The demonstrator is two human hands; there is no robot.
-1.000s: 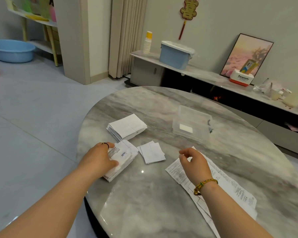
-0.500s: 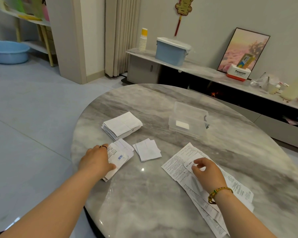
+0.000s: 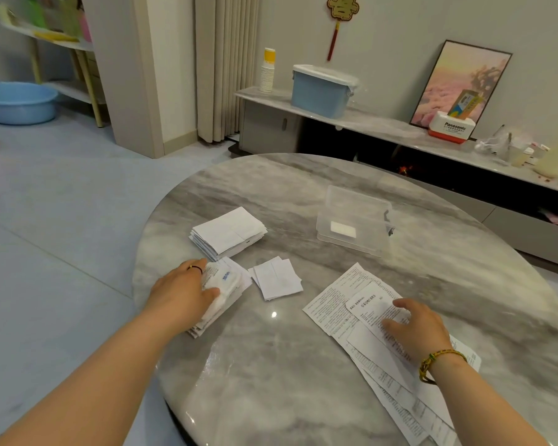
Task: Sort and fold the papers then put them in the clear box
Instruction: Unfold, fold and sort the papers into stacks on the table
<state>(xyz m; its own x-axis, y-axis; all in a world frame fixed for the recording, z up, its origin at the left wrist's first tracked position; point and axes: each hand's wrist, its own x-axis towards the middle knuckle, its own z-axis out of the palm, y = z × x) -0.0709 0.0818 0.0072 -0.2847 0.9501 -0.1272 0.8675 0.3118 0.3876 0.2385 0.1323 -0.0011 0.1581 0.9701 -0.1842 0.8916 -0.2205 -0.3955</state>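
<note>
My left hand (image 3: 184, 292) grips a thick stack of folded printed papers (image 3: 226, 286) at the table's left edge, thumb on top of it. A second stack of folded white papers (image 3: 227, 233) lies just beyond it, and a small pile of folded slips (image 3: 277, 278) sits to the right. My right hand (image 3: 414, 326) rests with spread fingers on several unfolded printed sheets (image 3: 342, 304) at the near right. The clear box (image 3: 355, 217) stands farther back, open, with one small folded paper (image 3: 342, 228) inside.
The round marble table (image 3: 303, 365) ends close to my left hand. Behind it runs a low marble cabinet (image 3: 384, 128) with a blue lidded bin (image 3: 321, 91), stacked paper cups (image 3: 267, 72) and a framed picture (image 3: 461, 85). A blue basin (image 3: 16, 103) sits on the floor.
My right hand has come down from above the table onto the unfolded sheets and slid toward me over them. My left hand has stayed on its stack.
</note>
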